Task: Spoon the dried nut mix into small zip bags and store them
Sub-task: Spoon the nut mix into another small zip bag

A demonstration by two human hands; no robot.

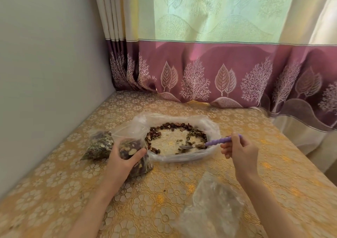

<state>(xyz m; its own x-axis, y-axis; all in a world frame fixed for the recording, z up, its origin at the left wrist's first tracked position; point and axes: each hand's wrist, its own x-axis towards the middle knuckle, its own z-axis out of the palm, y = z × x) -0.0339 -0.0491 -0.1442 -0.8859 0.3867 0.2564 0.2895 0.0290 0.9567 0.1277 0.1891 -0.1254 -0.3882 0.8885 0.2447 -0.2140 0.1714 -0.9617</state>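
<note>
Brown and green, the dried nut mix lies at the centre of the frame in a thin ring on a large clear plastic bag spread flat on the table, its middle scraped almost bare. Spreading it this way keeps every piece within a spoon's reach. At the lower right of the ring the metal bowl of a spoon with a purple handle lies low among the loose pieces, angled as if to gather a load. The right hand pinches that handle near its end, fingers curled round it.

Just left of the ring, the left hand grips a small zip bag that looks nearly full, thumb across its front, mouth up and close to the big bag's edge, probably so each spoonful has little way to travel. Further left, touching the hand's far side, a second filled bag rests on the table, likely finished and set aside. In the lower right of the frame lies an empty clear bag, seemingly waiting its turn. A gold floral tablecloth covers the table; a purple-bordered curtain hangs behind.
</note>
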